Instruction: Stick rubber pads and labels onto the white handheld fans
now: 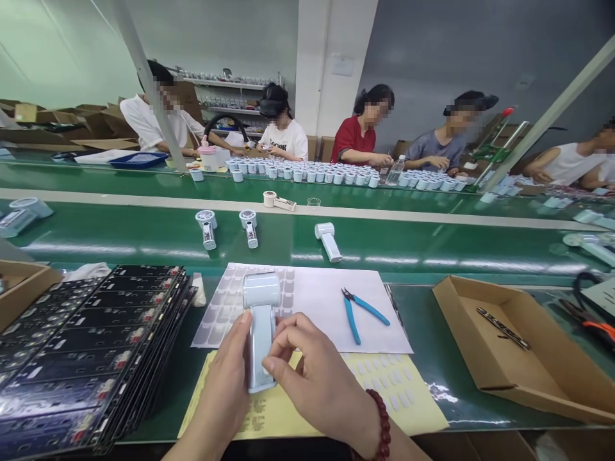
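A light-blue plastic housing [262, 346], shaped like a handheld fan with a drum-like head and a straight handle, is upright in my left hand [230, 368]. The left fingers and thumb wrap the handle's left side. My right hand [312, 378] is at the handle's lower right, thumb and forefinger drawn together against its edge; whatever is between those fingertips is hidden. Below the hands lies a yellow sheet [423, 413] with rows of small pale stickers [394, 381]. Behind it is a white sheet [317, 288] with grey label shapes. Blue-handled cutters [358, 314] rest open on the white sheet.
Stacked black circuit boards [129, 333] stand at left. A cardboard tray [519, 339] at right holds a narrow board strip [502, 326]. Similar housings, one [329, 242] directly ahead, lie on the green belt [283, 240]. Beyond, co-workers [358, 137] sit behind rows of white round parts [312, 173].
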`<state>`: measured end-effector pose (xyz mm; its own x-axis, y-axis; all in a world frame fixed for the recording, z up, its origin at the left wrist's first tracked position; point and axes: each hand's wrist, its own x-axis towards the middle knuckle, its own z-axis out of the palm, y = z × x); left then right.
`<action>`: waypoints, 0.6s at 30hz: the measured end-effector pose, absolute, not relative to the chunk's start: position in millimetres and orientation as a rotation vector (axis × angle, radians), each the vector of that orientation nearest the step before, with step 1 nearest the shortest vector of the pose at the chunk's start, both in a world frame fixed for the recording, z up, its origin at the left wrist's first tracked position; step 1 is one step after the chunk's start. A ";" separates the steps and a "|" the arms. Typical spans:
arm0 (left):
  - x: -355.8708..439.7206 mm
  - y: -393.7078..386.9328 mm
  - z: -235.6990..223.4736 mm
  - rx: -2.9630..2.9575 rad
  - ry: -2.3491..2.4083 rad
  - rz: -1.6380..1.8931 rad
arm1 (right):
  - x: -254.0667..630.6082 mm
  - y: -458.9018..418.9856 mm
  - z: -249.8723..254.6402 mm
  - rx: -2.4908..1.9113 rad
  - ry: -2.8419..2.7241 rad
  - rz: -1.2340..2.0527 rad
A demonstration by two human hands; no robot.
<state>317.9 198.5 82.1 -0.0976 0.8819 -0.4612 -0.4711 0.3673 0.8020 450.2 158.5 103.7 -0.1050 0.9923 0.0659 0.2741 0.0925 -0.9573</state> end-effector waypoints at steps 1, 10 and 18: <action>319.7 199.2 83.2 0.442 1.196 1.202 | 450.7 159.4 103.1 -1.320 -1.544 1.039; 347.0 213.1 105.6 0.422 1.143 1.126 | 459.1 168.0 93.6 -1.280 -1.461 0.741; 391.1 306.7 106.8 0.642 1.008 1.113 | 485.6 178.1 55.2 -1.799 -1.614 0.430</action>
